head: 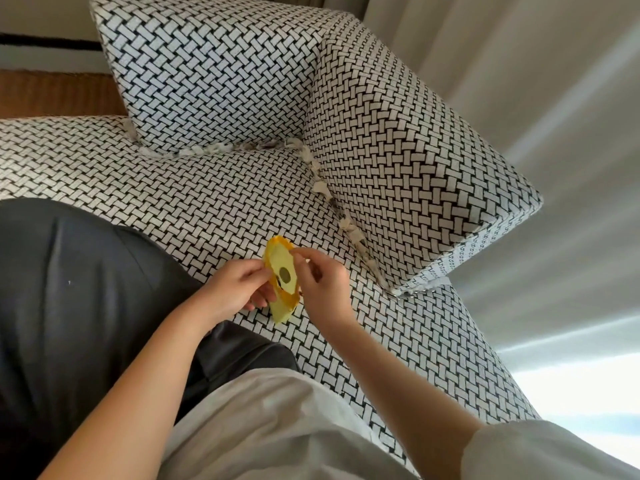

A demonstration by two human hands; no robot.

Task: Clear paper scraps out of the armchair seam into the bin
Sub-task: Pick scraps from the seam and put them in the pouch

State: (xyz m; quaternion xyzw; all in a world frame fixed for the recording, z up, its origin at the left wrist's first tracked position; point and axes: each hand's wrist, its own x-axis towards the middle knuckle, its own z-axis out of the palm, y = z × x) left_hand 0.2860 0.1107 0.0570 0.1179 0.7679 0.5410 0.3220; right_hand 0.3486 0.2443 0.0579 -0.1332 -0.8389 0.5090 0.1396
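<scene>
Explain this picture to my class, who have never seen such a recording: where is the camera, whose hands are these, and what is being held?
There is no machine here. A person wears a camera on the head, and it looks down at that person's own bare hands. The left hand and the right hand both pinch a flat yellow packet above the seat of a black-and-white woven armchair. White paper scraps are stuffed along the seam between the seat and the arm.
</scene>
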